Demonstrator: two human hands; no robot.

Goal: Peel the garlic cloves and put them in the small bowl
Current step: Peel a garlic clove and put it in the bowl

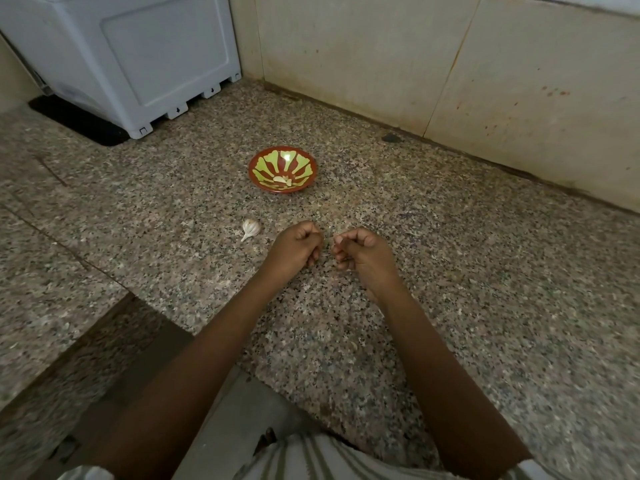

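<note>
The small red ceramic bowl with green petals [304, 177] is holding pale peeled cloves [282, 181]. A papery white garlic piece [250, 228] is lying on the speckled granite counter [450, 271], just beside the left hand [298, 245]. It and the right hand [356, 249] are curling their fingers, nearly touching (gripping what, I cannot tell).

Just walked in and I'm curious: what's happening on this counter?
A person seems to be peeling garlic. The left hand and right hand are curled close together over the granite counter; what they hold is hidden. A garlic bulb lies on the counter beside the left hand. The small bowl beyond holds a few peeled cloves.
</note>
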